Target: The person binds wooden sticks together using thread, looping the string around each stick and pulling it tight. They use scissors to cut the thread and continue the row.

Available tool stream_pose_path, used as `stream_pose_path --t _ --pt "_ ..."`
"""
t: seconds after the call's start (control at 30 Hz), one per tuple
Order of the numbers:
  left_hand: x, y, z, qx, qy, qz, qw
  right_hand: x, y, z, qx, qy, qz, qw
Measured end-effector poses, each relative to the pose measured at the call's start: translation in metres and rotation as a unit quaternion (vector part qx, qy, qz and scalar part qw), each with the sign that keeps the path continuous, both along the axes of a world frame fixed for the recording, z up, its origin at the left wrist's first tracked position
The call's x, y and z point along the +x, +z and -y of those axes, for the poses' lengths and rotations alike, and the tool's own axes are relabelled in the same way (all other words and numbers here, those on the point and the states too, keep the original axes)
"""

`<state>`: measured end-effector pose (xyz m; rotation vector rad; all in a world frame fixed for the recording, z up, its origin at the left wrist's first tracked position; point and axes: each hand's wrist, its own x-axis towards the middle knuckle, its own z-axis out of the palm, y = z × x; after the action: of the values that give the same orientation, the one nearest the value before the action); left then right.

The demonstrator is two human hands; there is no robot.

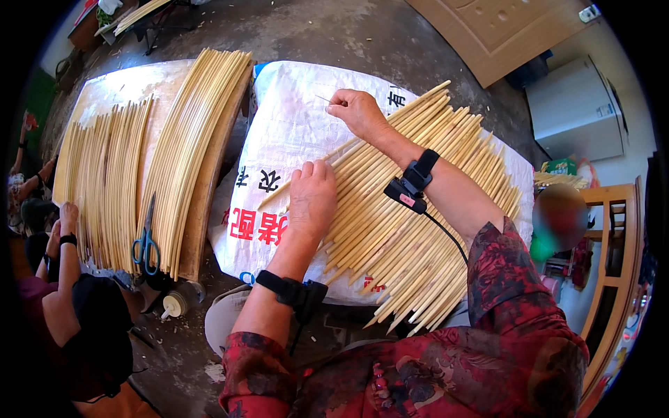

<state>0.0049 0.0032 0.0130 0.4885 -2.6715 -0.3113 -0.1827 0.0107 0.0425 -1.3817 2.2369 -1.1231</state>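
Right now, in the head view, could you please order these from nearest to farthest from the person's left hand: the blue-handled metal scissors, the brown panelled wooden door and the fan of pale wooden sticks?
1. Fan of pale wooden sticks: close by the left hand, mostly to its right.
2. Blue-handled metal scissors: to its left.
3. Brown panelled wooden door: upper right.

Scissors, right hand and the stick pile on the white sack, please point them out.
Scissors (146, 240): head view, where blue handles join.
Right hand (360, 115): head view, back of hand.
Stick pile (404, 240): head view, middle sticks.
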Motion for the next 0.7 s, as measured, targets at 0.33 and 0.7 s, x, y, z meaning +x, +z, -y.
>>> stream_pose_path --t 0.33,0.7 --pt "0.003 0.007 0.001 -0.008 -0.028 0.046 0.998 0.007 -0.014 0.006 -0.022 -0.047 0.080 0.995" --pt "-0.001 0.000 0.020 -0.004 0.084 0.016 0.996 0.030 0.084 -0.113 -0.001 -0.020 0.397 0.918"
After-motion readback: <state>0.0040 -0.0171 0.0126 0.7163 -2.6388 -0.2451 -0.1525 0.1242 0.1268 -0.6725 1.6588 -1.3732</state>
